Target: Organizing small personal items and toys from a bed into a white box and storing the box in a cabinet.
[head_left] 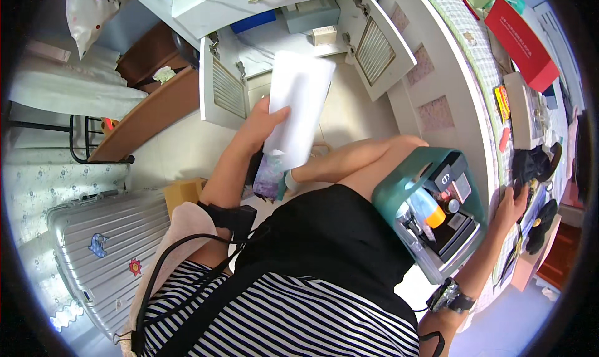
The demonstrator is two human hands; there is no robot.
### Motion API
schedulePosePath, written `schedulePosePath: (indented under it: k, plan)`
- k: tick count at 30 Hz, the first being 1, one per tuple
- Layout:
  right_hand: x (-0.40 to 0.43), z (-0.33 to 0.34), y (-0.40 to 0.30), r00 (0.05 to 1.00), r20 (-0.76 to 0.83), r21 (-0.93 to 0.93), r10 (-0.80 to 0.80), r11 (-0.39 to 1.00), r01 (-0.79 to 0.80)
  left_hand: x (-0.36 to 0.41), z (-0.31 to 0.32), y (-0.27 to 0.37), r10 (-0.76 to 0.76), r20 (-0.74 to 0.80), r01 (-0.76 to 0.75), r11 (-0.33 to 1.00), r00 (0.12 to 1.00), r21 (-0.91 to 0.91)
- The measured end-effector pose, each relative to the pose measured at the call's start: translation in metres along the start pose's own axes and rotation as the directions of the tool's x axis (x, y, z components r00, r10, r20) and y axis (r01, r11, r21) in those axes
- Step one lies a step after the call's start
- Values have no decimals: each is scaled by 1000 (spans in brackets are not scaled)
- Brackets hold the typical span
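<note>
My left hand (266,123) grips a white, roughly rectangular item (299,104), its thumb on the near face; glare hides what it is. A purple patterned item (270,177) shows just below it. On the bed at the right, my right hand (511,207) reaches in beside a black cloth-like item (531,165); its fingertips lie against the things there, and whether it holds anything is unclear. Between my lap and the bed stands a green plastic basket (390,184) with a dark box, an orange-capped blue bottle (425,208) and several small containers.
Ahead, a white cabinet has both louvred doors (376,52) open, with boxes (311,16) inside. A red box (522,43) and a beige box (522,111) lie on the bed. A silver ribbed suitcase (117,244) and a cardboard box (182,195) are at the left.
</note>
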State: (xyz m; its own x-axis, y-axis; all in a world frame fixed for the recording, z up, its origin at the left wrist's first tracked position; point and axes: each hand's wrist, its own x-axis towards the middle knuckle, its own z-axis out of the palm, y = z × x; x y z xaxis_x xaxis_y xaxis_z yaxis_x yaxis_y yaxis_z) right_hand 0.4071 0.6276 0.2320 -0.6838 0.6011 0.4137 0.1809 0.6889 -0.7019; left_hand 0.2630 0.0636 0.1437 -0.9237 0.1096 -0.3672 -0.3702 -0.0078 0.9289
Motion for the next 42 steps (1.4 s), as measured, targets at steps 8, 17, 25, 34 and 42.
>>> schedulePosePath:
  k: [8,17,25,34,42]
  plan:
    - [13,-6,17,997,-1,119,79,990,-78,-32,-67,-63,-59,-55,71,320,997,945]
    - [25,-21,31,999,39,-179,-5,984,11,-71,-95,-174,-24,-180,181,76,983,980]
    - [21,-15,15,997,71,-158,-24,987,35,-80,-85,-220,17,-91,90,22,996,996]
    - [24,-18,21,999,47,-125,-24,992,30,-75,-98,-225,-238,73,-4,278,969,961]
    - [18,-19,12,998,69,-182,-8,983,20,-46,-83,-207,-196,-54,188,775,979,604]
